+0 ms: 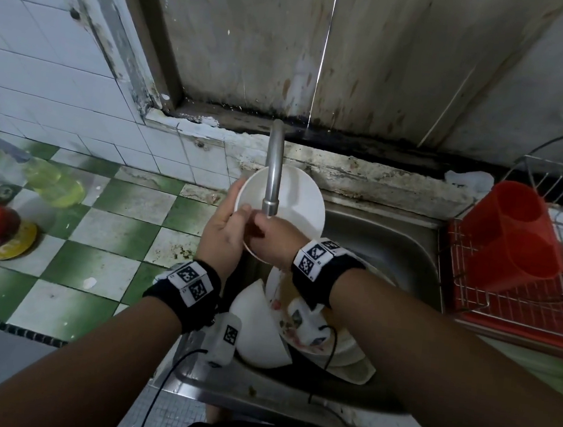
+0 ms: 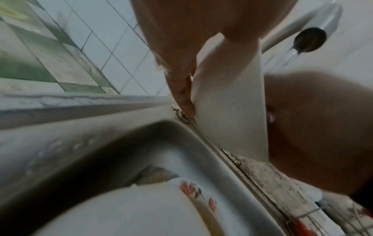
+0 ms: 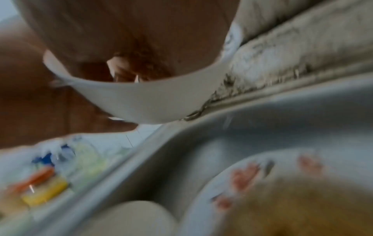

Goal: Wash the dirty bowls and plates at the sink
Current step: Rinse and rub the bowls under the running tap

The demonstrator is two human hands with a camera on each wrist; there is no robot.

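Fingers of your left hand [image 1: 225,230] curl round the near rim of the white ceramic bowl [image 1: 288,196], tilted under the steel tap spout [image 1: 272,178] above the steel sink [image 1: 404,245], while your right hand [image 1: 272,238], reaching inside, rubs its wall.

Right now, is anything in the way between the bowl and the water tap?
No. The left hand holds the white bowl right under the tap, and the right hand reaches inside it. Nothing visible sits between the spout and the bowl.
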